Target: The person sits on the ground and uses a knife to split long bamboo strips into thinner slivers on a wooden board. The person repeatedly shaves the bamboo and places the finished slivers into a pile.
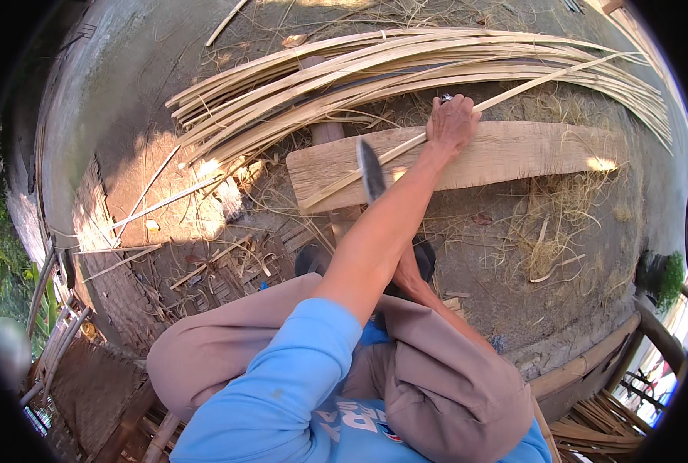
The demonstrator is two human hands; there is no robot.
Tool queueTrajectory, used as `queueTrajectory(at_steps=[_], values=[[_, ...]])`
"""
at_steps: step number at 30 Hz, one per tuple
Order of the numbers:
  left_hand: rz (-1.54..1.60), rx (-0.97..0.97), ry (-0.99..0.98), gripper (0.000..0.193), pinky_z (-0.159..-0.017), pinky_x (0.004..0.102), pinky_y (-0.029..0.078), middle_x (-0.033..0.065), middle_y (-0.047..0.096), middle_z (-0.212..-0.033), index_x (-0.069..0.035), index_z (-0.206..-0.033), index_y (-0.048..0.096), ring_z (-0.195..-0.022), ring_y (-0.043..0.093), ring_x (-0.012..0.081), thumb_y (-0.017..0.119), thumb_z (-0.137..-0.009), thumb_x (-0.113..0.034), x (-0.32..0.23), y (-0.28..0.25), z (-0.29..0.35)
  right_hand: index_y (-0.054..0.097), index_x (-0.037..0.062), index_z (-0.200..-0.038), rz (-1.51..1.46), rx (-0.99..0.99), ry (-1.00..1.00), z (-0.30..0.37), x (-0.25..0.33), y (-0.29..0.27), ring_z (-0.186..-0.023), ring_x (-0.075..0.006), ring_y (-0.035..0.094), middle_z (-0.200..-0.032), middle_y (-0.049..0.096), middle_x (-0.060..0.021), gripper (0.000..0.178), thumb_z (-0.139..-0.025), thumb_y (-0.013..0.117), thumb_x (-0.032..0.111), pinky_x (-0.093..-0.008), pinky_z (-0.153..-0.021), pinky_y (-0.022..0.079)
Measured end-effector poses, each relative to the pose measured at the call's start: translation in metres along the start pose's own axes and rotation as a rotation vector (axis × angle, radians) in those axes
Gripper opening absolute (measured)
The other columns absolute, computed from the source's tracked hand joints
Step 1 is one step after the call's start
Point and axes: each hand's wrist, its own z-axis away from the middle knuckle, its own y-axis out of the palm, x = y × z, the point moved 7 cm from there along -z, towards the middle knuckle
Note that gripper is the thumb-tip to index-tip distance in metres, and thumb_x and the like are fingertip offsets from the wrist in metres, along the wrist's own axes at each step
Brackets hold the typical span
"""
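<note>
My left hand point(452, 126) reaches far forward, its fingers closed round a long thin bamboo strip point(406, 147). The strip slants across a wooden plank point(544, 154) from its near left corner up to the far right. My right hand point(407, 272) lies crossed beneath my left forearm, which hides its fingers. From behind that forearm a knife blade point(371, 171) points up, in line with my right hand, close beside the strip. Something small and shiny shows at the far side of my left hand.
A big bundle of split bamboo strips point(344, 77) lies on the ground beyond the plank. Fine shavings point(552, 231) lie heaped to the right, with offcuts point(244, 262) scattered at the left. A bamboo pole point(587, 355) runs along the lower right. My bent knees flank the work.
</note>
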Motion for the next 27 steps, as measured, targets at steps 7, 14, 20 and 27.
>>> queueTrajectory(at_steps=[7, 14, 20, 27], values=[[0.019, 0.056, -0.060, 0.028, -0.100, 0.0535, 0.045, 0.0112, 0.066, -0.095, -0.005, -0.094, 0.068, -0.093, 0.067, 0.0327, 0.070, -0.096, -0.033, 0.011, 0.007, 0.010, 0.061, -0.0052, -0.128, -0.259, 0.087, 0.292, 0.004, -0.032, 0.012, -0.120, -0.0319, 0.066, -0.125, 0.069, -0.0229, 0.044, -0.092, 0.071, 0.020, -0.0441, -0.098, 0.054], [0.191, 0.176, -0.235, 0.034, -0.097, 0.0521, 0.055, 0.0175, 0.076, -0.101, -0.005, -0.109, 0.075, -0.099, 0.072, 0.0375, 0.073, -0.093, -0.036, 0.014, 0.001, 0.001, 0.065, -0.0052, -0.114, 0.143, -0.210, 0.036, 0.005, 0.041, 0.007, -0.078, -0.0202, 0.070, -0.091, 0.073, -0.0140, 0.027, -0.102, 0.059, 0.019, -0.0353, -0.069, 0.056], [0.368, 0.243, -0.363, 0.036, -0.091, 0.0469, 0.058, 0.0223, 0.077, -0.104, -0.010, -0.117, 0.079, -0.099, 0.074, 0.0390, 0.072, -0.092, -0.034, 0.025, 0.000, 0.000, 0.061, -0.0027, -0.094, -0.211, -0.255, 0.288, -0.002, -0.033, -0.034, -0.050, -0.0124, 0.059, -0.062, 0.060, -0.0060, 0.044, -0.112, 0.050, 0.036, -0.0299, -0.046, 0.047], [0.317, 0.279, -0.348, 0.034, -0.088, 0.0473, 0.058, 0.0197, 0.078, -0.102, -0.011, -0.118, 0.079, -0.096, 0.074, 0.0390, 0.071, -0.094, -0.034, 0.018, -0.002, 0.005, 0.061, -0.0037, -0.093, -0.282, -0.194, 0.338, 0.009, -0.034, -0.040, -0.052, -0.0141, 0.061, -0.063, 0.059, -0.0073, 0.050, -0.110, 0.050, 0.041, -0.0312, -0.047, 0.048]])
